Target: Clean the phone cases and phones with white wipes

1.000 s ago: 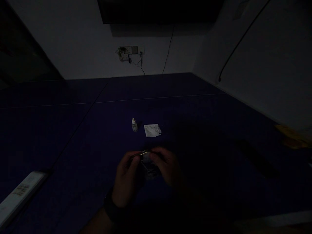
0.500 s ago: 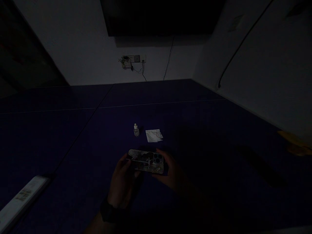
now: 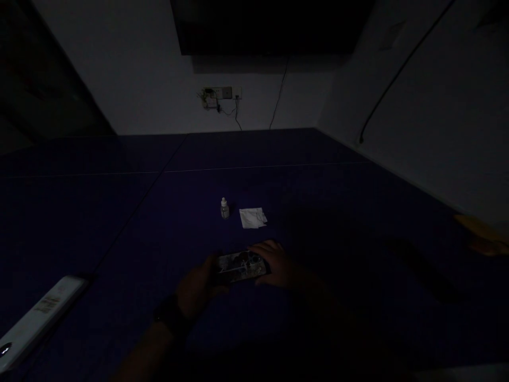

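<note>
A smartphone (image 3: pixel 238 267) with a patterned, picture-covered back lies level between my two hands, its camera end to the right. My left hand (image 3: pixel 199 281), below a dark wristwatch (image 3: pixel 172 314), grips the left end. Around the right end curl the fingers of my right hand (image 3: pixel 278 265), some of them over the camera lenses. Just beyond the phone are a small dropper bottle (image 3: pixel 225 210) with a white cap, standing upright, and a folded white tissue or wipe (image 3: pixel 253 218) lying flat. Deep shadow hides the undersides of both hands.
The surface is dark blue with seams (image 3: pixel 222 170). A long white box (image 3: pixel 43 318) lies at the lower left, a yellow object (image 3: pixel 481 231) at the far right. On the back wall are power sockets (image 3: pixel 220 94) with cables, under a dark screen (image 3: pixel 270 26).
My right hand has shifted its fingers over the phone's camera end, partly covering the lenses. The left hand has rolled, and the phone sits slightly lower and tilted up to the right.
</note>
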A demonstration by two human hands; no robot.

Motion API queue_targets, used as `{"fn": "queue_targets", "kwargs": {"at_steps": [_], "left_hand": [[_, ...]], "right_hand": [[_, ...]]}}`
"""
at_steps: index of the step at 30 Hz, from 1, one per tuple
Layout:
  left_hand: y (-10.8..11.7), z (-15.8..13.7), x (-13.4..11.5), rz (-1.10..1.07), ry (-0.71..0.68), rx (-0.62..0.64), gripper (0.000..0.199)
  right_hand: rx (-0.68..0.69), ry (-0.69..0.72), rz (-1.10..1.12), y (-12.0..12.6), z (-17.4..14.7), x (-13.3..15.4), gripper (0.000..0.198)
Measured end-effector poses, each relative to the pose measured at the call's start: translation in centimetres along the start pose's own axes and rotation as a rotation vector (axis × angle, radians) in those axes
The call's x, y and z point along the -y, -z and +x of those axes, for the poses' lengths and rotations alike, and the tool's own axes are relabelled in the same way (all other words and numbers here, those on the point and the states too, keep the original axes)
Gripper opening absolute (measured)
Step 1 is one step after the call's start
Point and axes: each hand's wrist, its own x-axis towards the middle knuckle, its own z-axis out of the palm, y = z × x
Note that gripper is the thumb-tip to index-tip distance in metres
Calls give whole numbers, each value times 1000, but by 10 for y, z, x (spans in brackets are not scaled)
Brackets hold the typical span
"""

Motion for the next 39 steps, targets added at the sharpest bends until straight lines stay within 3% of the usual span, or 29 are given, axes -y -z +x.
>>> {"fn": "queue_targets", "kwargs": {"at_steps": [6, 22, 33, 39], "left_hand": [[15, 11, -1, 227, 23, 107, 92], [10, 12, 12, 230, -67, 49, 87], [9, 13, 14, 207, -77, 48, 87], [12, 11, 10, 223, -62, 51, 89]], "right_hand": [[5, 2, -115, -2, -5, -1, 89], [-164, 49, -225, -19, 1, 6, 70], [-195, 75, -178, -18, 0, 7, 72], [-190, 69, -186, -19, -5, 0, 82]]}}
